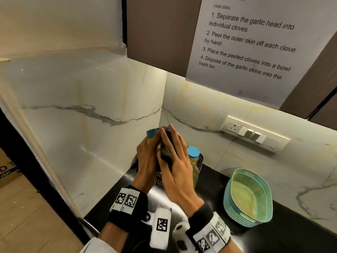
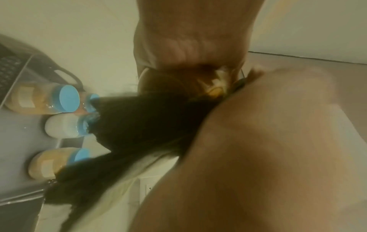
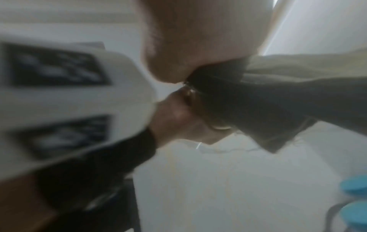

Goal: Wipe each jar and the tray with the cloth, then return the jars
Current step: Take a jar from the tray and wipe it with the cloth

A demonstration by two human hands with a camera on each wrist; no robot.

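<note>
My left hand [image 1: 147, 157] grips a blue-lidded jar [image 1: 152, 132] and holds it up over the counter's back corner. Around its side my right hand [image 1: 175, 161] holds a dark cloth [image 1: 166, 148], with the fingers laid long over it. The jar's body is mostly hidden by both hands. In the left wrist view the cloth [image 2: 139, 122] hangs below the left hand [image 2: 188, 39], and the right hand [image 2: 258, 157] fills the lower right. Another blue-lidded jar [image 1: 193, 152] stands just behind, at the dark perforated tray [image 1: 200, 160]. Several more jars [image 2: 39, 98] stand below.
A teal basket [image 1: 228, 194] with something yellowish inside sits on the black counter [image 1: 291, 225] to the right. Marble walls close in on the left and back. A socket and switch panel [image 1: 255, 134] is on the back wall, with cabinets overhead.
</note>
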